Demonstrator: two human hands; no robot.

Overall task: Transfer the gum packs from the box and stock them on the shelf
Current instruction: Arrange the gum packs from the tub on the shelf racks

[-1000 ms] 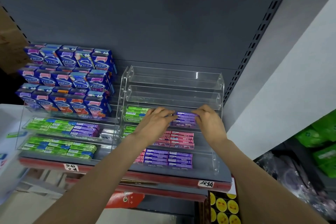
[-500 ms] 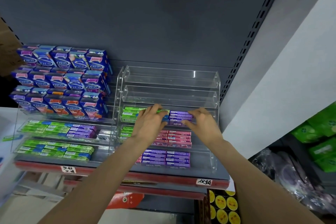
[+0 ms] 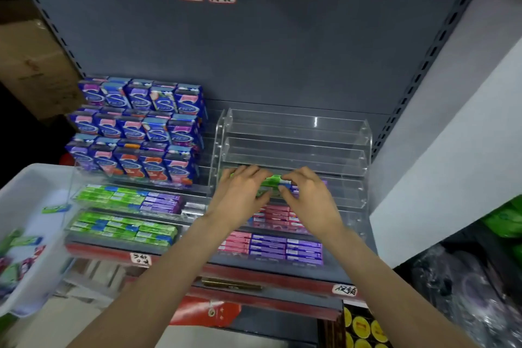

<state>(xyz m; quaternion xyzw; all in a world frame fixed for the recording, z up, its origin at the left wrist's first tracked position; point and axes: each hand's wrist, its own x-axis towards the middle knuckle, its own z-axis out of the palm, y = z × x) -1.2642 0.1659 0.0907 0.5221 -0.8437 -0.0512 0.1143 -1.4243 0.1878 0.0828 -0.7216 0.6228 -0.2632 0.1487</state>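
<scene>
Both hands, left [image 3: 240, 195] and right [image 3: 308, 197], pinch green gum packs [image 3: 272, 181] between their fingertips over the acrylic rack [image 3: 296, 144].

Left hand [image 3: 240, 196] and right hand [image 3: 309, 200] both gripping green gum packs [image 3: 272, 181] at clear acrylic rack [image 3: 296, 147], white box [image 3: 36, 186] sitting at 9 o'clock, blue cartons [image 3: 141, 127] standing at 10 o'clock

Large "S" on the blue cartons [image 3: 132, 132]; handwritten tags illegible.

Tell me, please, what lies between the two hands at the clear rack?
In the head view, green gum packs lie between the left hand and the right hand, in the clear rack; both hands' fingers touch them.
</scene>
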